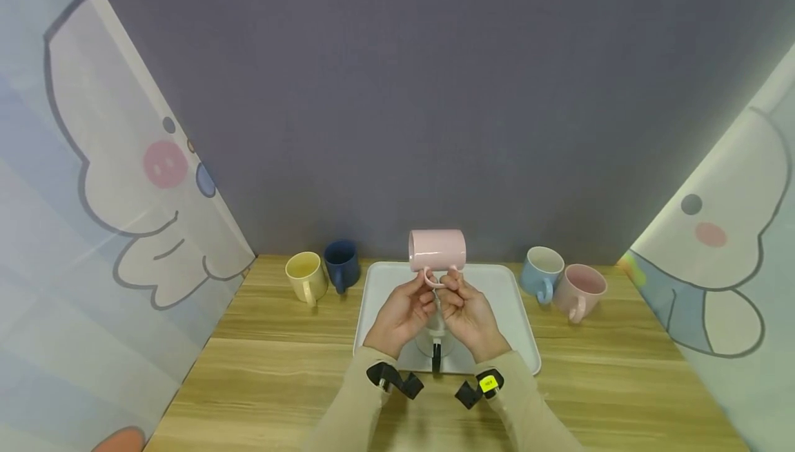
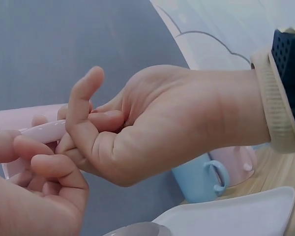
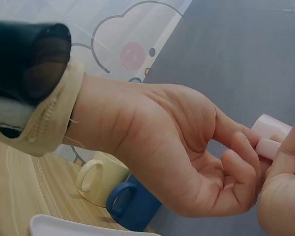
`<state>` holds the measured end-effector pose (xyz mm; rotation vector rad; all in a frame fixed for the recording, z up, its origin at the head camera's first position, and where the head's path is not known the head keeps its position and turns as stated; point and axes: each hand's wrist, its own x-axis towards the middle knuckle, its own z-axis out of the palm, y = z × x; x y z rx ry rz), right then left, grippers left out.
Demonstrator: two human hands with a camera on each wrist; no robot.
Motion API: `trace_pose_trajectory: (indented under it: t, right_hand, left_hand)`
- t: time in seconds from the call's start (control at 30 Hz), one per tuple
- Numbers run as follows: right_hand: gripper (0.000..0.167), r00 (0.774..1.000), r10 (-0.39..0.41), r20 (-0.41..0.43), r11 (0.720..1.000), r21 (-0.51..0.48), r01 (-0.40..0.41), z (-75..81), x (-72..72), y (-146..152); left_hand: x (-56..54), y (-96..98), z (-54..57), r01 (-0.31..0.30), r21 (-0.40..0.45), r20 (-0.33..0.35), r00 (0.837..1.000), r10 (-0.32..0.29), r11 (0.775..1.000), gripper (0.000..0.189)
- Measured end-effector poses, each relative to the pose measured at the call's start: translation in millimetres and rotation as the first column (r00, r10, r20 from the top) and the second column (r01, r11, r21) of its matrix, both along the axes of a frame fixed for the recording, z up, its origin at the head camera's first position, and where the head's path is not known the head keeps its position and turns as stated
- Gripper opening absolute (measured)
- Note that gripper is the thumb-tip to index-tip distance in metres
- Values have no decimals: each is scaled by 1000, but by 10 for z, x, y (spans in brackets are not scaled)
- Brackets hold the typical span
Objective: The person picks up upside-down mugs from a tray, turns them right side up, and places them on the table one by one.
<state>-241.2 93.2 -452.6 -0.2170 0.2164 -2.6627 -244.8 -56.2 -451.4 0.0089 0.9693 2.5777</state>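
Note:
A pink mug [image 1: 437, 248] lies sideways in the air above the white tray [image 1: 512, 328], its handle pointing toward the person. My left hand [image 1: 397, 316] pinches one side of that handle with curled fingers. Opposite it, my right hand [image 1: 472, 319] grips the other side with thumb and fingers. In the left wrist view, the pink handle [image 2: 44, 132] passes between the fingertips of both hands. A clear round object with a black handle [image 1: 437, 355] stands on the tray beneath the hands, partly hidden by them.
To the left stand a yellow mug [image 1: 306, 278] and a dark blue mug [image 1: 341, 266]. Right of the tray are a light blue mug [image 1: 541, 274] and another pink mug [image 1: 579, 292]. A grey backdrop [image 1: 397, 107] rises behind the wooden table [image 1: 279, 376].

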Motion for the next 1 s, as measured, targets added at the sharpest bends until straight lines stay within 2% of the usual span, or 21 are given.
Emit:
trace_pose_trajectory:
  t: [0.17,0.27,0.37,0.47,0.53,0.57,0.6,0.67,0.73,0.83,0.9,1.0]
  right_hand:
    - [25,998,61,-22,998,0,-61,-1,4,30]
    - [29,993,96,-66,995,11,-95,-12,-4,76]
    - [34,987,117,-114,992,53,-112,-19,-11,129]
    - [39,982,83,-168,980,195,-49,-15,-7,174]
    - [38,978,35,-206,939,343,39,-15,-5,196]
    - [37,974,8,-227,898,430,93,-19,-4,206]
    - [35,969,-15,-246,844,516,144,-24,-2,215]
    - [30,960,-45,-277,711,666,226,-41,2,237]
    - [26,953,-73,-293,567,775,281,-68,5,266]
    - [21,939,-125,-319,368,864,343,-127,0,352]
    - [20,920,-162,-356,223,895,386,-184,-17,446]
    - [21,880,-168,-444,-33,895,445,-310,-65,650]
  left_hand:
    - [33,6,13,13,20,-19,1000,-13,1000,30]
    - [58,13,32,-4,-21,-56,998,3,1000,29]
    - [77,24,55,-40,-99,-105,994,29,994,27]
    - [90,41,79,-86,-177,-151,987,59,980,25]
    - [102,55,100,-118,-238,-190,979,72,964,25]
    - [108,63,113,-133,-269,-211,974,76,954,25]
    - [116,69,128,-147,-297,-230,970,79,943,25]
    - [133,72,162,-182,-353,-272,959,85,918,26]
    - [147,58,199,-220,-396,-305,947,98,892,27]
    - [154,-5,232,-282,-449,-347,930,125,848,27]
    - [153,-68,242,-326,-480,-370,917,149,815,26]
    - [150,-178,243,-397,-510,-411,892,189,763,27]
